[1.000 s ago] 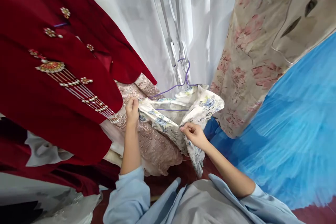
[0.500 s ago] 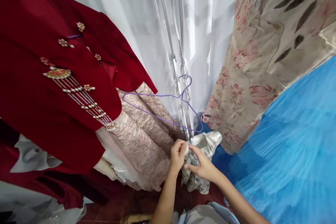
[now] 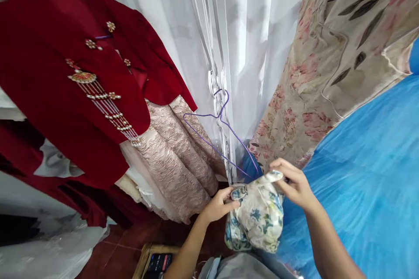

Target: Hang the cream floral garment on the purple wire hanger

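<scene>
A white garment with a blue and green floral print (image 3: 260, 216) hangs bunched between my hands, low in the middle of the view. My left hand (image 3: 220, 204) pinches its upper left edge between thumb and fingers. At the upper right corner, my right hand (image 3: 293, 182) grips the cloth, fingers closed over the edge. Just above the garment, a bare purple wire hanger (image 3: 220, 117) hangs from a white metal rack (image 3: 214, 69). The garment's lower folds hide its full shape.
To the left hang a dark red jacket (image 3: 108, 69) with beaded trim and a pale pink brocade skirt (image 3: 176, 152). On the right are a beige floral dress (image 3: 294, 91) and blue tulle (image 3: 363, 174). A phone (image 3: 159, 263) lies on a wooden surface below, and white curtains (image 3: 255, 17) fall behind.
My hands have moved apart, the right one up and to the right, spreading the floral garment wider. The hanger appears more tilted, and the whole view has shifted slightly.
</scene>
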{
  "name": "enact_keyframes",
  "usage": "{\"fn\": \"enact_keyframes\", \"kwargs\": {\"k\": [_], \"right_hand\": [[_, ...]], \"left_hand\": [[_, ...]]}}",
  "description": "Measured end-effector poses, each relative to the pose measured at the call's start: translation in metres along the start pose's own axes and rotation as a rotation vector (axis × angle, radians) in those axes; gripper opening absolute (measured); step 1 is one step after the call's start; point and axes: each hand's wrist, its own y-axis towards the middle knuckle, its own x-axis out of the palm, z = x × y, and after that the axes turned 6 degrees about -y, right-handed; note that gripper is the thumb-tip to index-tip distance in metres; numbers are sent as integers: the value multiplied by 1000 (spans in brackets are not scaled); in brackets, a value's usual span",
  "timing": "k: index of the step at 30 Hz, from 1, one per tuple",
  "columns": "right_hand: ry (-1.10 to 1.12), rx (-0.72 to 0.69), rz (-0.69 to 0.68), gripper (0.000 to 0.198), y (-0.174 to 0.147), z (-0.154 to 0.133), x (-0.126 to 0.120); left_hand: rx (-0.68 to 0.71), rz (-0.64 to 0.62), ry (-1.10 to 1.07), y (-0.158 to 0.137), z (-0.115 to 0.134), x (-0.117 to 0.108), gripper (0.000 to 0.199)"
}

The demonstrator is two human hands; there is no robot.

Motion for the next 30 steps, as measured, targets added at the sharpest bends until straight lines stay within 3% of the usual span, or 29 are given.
{"fn": "enact_keyframes", "kwargs": {"k": [3, 8, 12, 15, 18, 24, 27, 30], "right_hand": [[20, -2, 65, 16, 34, 3, 3], [154, 158, 123, 18, 95, 23, 44], [333, 243, 95, 27, 113, 35, 56], [365, 322, 39, 31, 114, 33, 41], [383, 386, -27, 35, 116, 25, 21], [435, 451, -27, 40, 124, 15, 12], [480, 486, -3, 41, 123, 16, 20], [515, 507, -10, 42, 120, 19, 29]], "left_hand": [[33, 109, 141, -13, 5, 1, 29], [70, 393, 317, -31, 5, 1, 30], [15, 424, 264, -49, -2, -22, 31], [-52, 310, 253, -60, -2, -59, 36], [-13, 258, 410, -57, 14, -110, 38], [298, 480, 624, 0, 83, -213, 37], [377, 496, 640, 35, 115, -245, 48], [489, 589, 669, 64, 137, -264, 60]]}}
